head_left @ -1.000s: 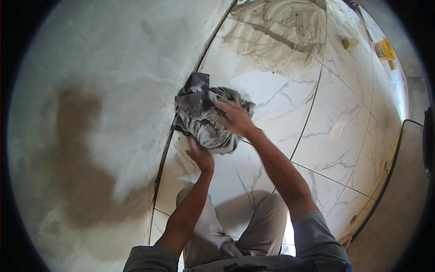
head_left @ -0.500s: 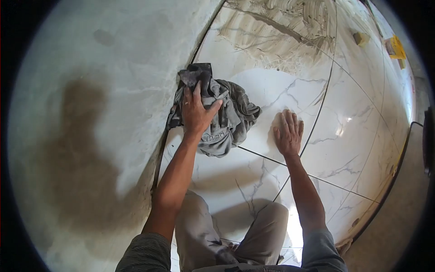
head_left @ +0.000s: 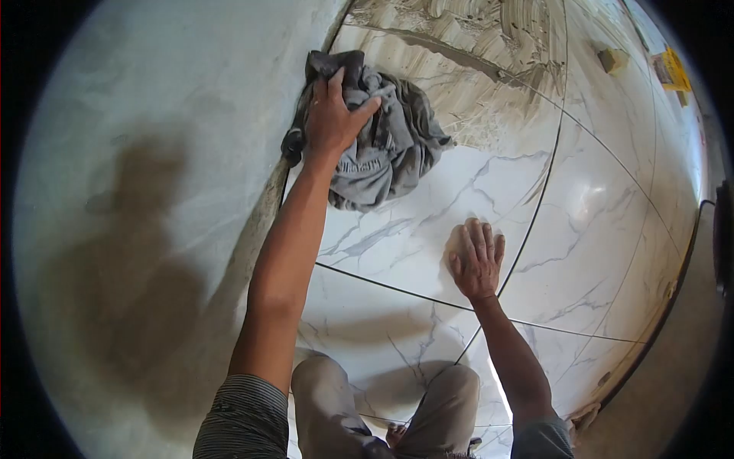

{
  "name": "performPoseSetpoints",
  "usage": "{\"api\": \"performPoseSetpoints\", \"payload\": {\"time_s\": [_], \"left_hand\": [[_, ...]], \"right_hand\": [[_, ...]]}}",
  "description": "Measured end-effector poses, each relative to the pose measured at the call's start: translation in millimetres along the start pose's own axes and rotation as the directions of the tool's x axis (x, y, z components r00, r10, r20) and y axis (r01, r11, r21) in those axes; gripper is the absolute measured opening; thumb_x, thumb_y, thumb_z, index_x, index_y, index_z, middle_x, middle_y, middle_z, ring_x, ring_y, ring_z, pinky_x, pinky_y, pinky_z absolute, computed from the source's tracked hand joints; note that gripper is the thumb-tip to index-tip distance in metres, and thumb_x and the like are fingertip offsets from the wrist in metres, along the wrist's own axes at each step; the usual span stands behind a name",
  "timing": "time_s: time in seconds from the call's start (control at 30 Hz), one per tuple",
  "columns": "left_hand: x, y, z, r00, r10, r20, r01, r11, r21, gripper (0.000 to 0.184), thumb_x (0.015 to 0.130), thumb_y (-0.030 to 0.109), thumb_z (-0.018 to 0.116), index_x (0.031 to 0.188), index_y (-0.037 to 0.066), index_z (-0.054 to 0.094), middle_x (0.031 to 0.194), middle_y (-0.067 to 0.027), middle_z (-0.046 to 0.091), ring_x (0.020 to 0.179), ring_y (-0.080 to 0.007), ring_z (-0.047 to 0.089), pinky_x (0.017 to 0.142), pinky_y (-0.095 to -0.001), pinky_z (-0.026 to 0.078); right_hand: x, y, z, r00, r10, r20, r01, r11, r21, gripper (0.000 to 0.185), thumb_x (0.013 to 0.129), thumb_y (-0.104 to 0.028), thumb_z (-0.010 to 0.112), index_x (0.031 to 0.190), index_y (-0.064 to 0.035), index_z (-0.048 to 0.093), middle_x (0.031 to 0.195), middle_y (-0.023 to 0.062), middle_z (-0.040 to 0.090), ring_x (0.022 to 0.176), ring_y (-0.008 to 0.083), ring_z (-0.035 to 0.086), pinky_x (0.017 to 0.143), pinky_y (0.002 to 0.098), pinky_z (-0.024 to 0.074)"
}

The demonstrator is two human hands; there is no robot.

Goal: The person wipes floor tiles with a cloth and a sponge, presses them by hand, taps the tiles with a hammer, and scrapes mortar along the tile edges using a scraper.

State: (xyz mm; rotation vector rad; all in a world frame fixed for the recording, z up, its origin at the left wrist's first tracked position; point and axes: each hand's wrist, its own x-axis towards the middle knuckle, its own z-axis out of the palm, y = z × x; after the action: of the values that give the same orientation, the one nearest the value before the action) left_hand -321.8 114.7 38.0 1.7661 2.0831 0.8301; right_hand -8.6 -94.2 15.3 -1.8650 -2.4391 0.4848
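A bunched grey cloth [head_left: 382, 145], with lettering on one fold, lies on the marbled white floor tile along the foot of the wall. My left hand [head_left: 334, 118] presses down on it and grips its folds, thumb out to the right; part of the fingers sinks into the fabric. Beige smears of grout [head_left: 474, 84] cover the tile just beyond and to the right of the cloth. Lower right, my right hand [head_left: 476, 260] rests flat on the white tile [head_left: 413, 237], fingers spread, holding nothing.
A pale plastered wall [head_left: 176, 92] rises along the left, bearing my shadow. Dark joint lines cross between the tiles. Farther off at the right are a yellowish sponge-like block [head_left: 612, 60] and a yellow packet [head_left: 672, 70]. My bent knees are at the bottom.
My left hand has pushed the cloth forward along the wall, up to the edge of the smeared area. My right hand stays flat on the tile while the view has shifted.
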Motion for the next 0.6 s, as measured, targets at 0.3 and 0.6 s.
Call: {"api": "performPoseSetpoints", "payload": {"time_s": [0.3, 0.6], "left_hand": [[91.9, -7.2, 44.3, 0.986, 0.134, -0.100, -0.128, 0.990, 0.064, 0.077, 0.073, 0.052, 0.070, 0.132, 0.009, 0.045, 0.126, -0.0219, 0.048, 0.113, -0.0443, 0.050, 0.092, -0.0504, 0.044], [97.3, -9.1, 28.8, 0.981, 0.031, 0.191, -0.060, 0.987, 0.147, 0.084, 0.081, 0.054, 0.060, 0.142, 0.002, 0.033, 0.143, -0.0255, 0.036, 0.133, -0.0390, 0.034, 0.108, -0.0450, 0.032]], "right_hand": [[-2.3, 4.5, 5.3, 1.000, -0.015, -0.009, 0.015, 1.000, -0.002, 0.060, 0.086, -0.038, 0.055, 0.142, -0.0178, 0.041, 0.150, 0.0080, 0.033, 0.139, 0.0306, 0.028, 0.113, 0.0572, 0.0121], [-2.7, 4.1, 7.8, 0.997, -0.043, -0.064, 0.039, 0.998, -0.052, 0.057, 0.088, -0.037, 0.054, 0.140, -0.0165, 0.043, 0.149, 0.0101, 0.034, 0.139, 0.0308, 0.027, 0.113, 0.0562, 0.0140]]}}
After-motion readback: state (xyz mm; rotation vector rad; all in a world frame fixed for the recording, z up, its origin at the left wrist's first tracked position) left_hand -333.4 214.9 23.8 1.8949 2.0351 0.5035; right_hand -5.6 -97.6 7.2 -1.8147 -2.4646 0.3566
